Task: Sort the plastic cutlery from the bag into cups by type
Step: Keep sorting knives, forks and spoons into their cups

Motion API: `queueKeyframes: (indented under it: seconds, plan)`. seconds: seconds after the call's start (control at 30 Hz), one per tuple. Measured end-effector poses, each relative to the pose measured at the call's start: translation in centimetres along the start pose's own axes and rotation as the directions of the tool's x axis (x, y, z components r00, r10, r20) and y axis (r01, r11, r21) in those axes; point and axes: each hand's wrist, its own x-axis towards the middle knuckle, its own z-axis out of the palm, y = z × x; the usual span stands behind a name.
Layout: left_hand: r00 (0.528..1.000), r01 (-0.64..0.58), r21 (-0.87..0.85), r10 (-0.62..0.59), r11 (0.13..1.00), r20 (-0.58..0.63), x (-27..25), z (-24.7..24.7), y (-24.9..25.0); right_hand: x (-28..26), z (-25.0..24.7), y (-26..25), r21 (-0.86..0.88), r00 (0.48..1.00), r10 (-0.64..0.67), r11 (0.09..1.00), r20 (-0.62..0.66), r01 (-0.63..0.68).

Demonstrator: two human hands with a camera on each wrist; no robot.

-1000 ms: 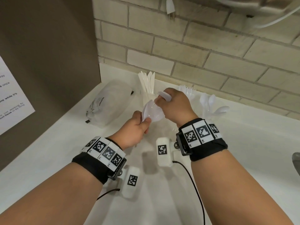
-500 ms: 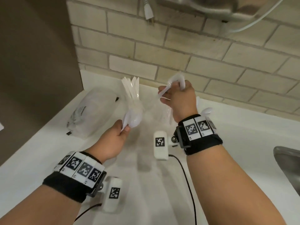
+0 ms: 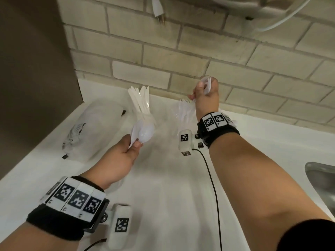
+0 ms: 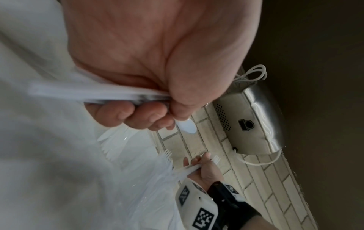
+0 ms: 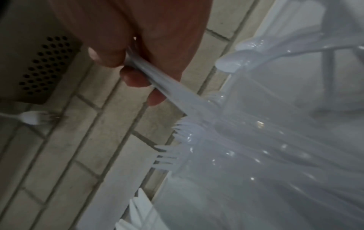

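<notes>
My left hand (image 3: 134, 144) grips a bunch of white plastic spoons (image 3: 145, 134) by the handles, low over the counter; the left wrist view shows a spoon bowl (image 4: 187, 126) sticking out past my fingers. My right hand (image 3: 201, 91) pinches a few white forks (image 3: 207, 85) just above the clear cup of forks (image 3: 184, 113); their tines (image 4: 216, 158) poke out past it. A clear cup of knives (image 3: 139, 100) stands to the left. The spoon cup (image 5: 236, 57) is mostly hidden behind my right wrist in the head view. The clear cutlery bag (image 3: 90, 127) lies at the left.
The white counter (image 3: 163, 187) ends at a brick wall (image 3: 181, 57) behind the cups and a brown panel (image 3: 32, 69) on the left. A steel sink (image 3: 322, 180) shows at the right edge. A metal dispenser (image 4: 250, 121) with a white cord hangs on the wall above.
My right hand has pulled away from the left, going up and to the right with forks, and now hovers at the fork cup. The left hand keeps the spoons.
</notes>
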Motion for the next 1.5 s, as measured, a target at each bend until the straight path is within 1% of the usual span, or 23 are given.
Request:
queueKeyframes:
  seconds: [0.1, 0.17, 0.23, 0.3, 0.43, 0.5, 0.53, 0.57, 0.6, 0.67, 0.7, 0.73, 0.8, 0.87, 0.93, 1.07, 1.2, 1.27, 1.33, 1.37, 1.4, 1.47, 1.5]
  plan:
    - [1.000, 0.011, -0.038, -0.010, 0.999, 0.004, 0.1, 0.4, 0.3, 0.0, -0.5, 1.9, -0.058, 0.995, 0.077, 0.996, 0.057, -0.073]
    - [1.000, 0.020, -0.050, -0.020, 0.999, 0.002, 0.0, 0.6, 0.6, -0.1, -0.7, 2.6, -0.127, 0.989, 0.114, 0.987, 0.096, -0.102]
    - [1.000, 0.030, -0.051, -0.031, 0.998, -0.006, 0.0, 0.9, 0.8, 0.1, -0.9, 2.7, -0.147, 0.985, 0.135, 0.982, 0.105, -0.119]
    - [0.999, 0.045, -0.083, -0.046, 0.995, -0.010, 0.0, 1.2, 1.2, 0.5, -1.1, 2.3, -0.173, 0.987, 0.122, 0.980, 0.107, -0.103]
    - [0.998, 0.065, -0.139, -0.060, 0.988, 0.034, 0.0, 1.9, 2.0, 0.3, -1.3, 0.1, -0.319, 0.996, 0.029, 0.948, 0.087, 0.000]
    - [0.998, 0.060, -0.162, -0.053, 0.985, 0.046, -0.1, 2.3, 2.5, -1.7, -1.0, -1.9, -0.364, 0.990, -0.023, 0.928, 0.140, 0.074]
    - [0.997, 0.063, -0.177, -0.054, 0.982, 0.058, -0.1, 2.6, 2.7, -3.2, -0.9, -2.9, -0.372, 0.979, -0.012, 0.924, 0.206, 0.090]
    - [0.996, 0.062, -0.183, -0.050, 0.981, 0.072, -0.2, 2.8, 3.0, -4.8, -0.9, -3.7, -0.384, 0.955, 0.046, 0.920, 0.294, 0.074]
    - [0.996, 0.054, -0.174, -0.041, 0.983, 0.079, -0.3, 3.0, 3.2, -6.5, -0.9, -4.5, -0.402, 0.906, 0.142, 0.915, 0.398, 0.033]
    - [0.995, 0.018, -0.112, -0.006, 0.994, 0.102, -0.6, 3.4, 3.5, -9.2, -1.1, -5.3, -0.456, 0.754, 0.331, 0.889, 0.567, -0.048]
    - [0.992, -0.004, -0.065, 0.013, 0.998, 0.127, -0.8, 3.6, 3.9, -10.2, -1.3, -5.5, -0.474, 0.696, 0.372, 0.879, 0.614, -0.052]
    - [0.987, -0.042, -0.002, 0.041, 0.999, 0.155, -0.8, 3.9, 4.2, -11.0, -1.4, -5.5, -0.487, 0.668, 0.380, 0.873, 0.639, -0.030]
    - [0.970, -0.114, 0.143, 0.080, 0.983, 0.228, -1.1, 4.6, 4.6, -12.0, -1.5, -5.3, -0.520, 0.680, 0.353, 0.853, 0.642, 0.049]
    - [0.961, -0.132, 0.204, 0.074, 0.970, 0.268, -0.8, 4.9, 4.5, -12.5, -1.5, -5.2, -0.535, 0.703, 0.332, 0.841, 0.629, 0.081]
    - [0.964, -0.102, 0.230, 0.039, 0.968, 0.263, -0.6, 5.2, 4.3, -12.7, -1.7, -5.2, -0.529, 0.735, 0.323, 0.847, 0.596, 0.057]
    - [0.970, -0.139, 0.352, 0.057, 0.926, 0.235, -1.0, 5.7, 4.6, -12.6, -2.6, -5.0, -0.569, 0.791, 0.262, 0.812, 0.553, 0.129]
    - [0.968, -0.152, 0.271, 0.087, 0.950, 0.237, -1.1, 6.0, 4.8, -12.6, -2.9, -4.9, -0.508, 0.871, 0.214, 0.860, 0.441, 0.046]
    - [0.965, -0.162, 0.229, 0.105, 0.960, 0.239, -1.4, 6.1, 5.1, -12.7, -2.8, -5.2, -0.491, 0.872, 0.206, 0.870, 0.445, 0.045]
    - [0.969, -0.163, 0.226, 0.114, 0.960, 0.218, -1.6, 6.1, 5.3, -12.5, -2.9, -5.7, -0.527, 0.850, 0.198, 0.844, 0.488, 0.105]
    - [0.971, -0.164, 0.238, 0.113, 0.957, 0.212, -1.6, 6.0, 5.3, -12.1, -3.2, -6.0, -0.546, 0.855, 0.173, 0.825, 0.489, 0.146]
    - [0.972, -0.161, 0.253, 0.109, 0.954, 0.209, -1.6, 5.7, 5.1, -11.3, -3.6, -6.6, -0.565, 0.877, 0.122, 0.804, 0.465, 0.187]
    - [0.976, -0.148, 0.285, 0.093, 0.947, 0.196, -1.6, 4.7, 4.3, -9.0, -5.1, -7.9, -0.604, 0.932, -0.043, 0.750, 0.361, 0.269]
    - [0.981, -0.147, 0.328, 0.096, 0.933, 0.166, -1.4, 3.9, 3.8, -7.6, -6.0, -8.8, -0.639, 0.944, -0.127, 0.707, 0.305, 0.302]
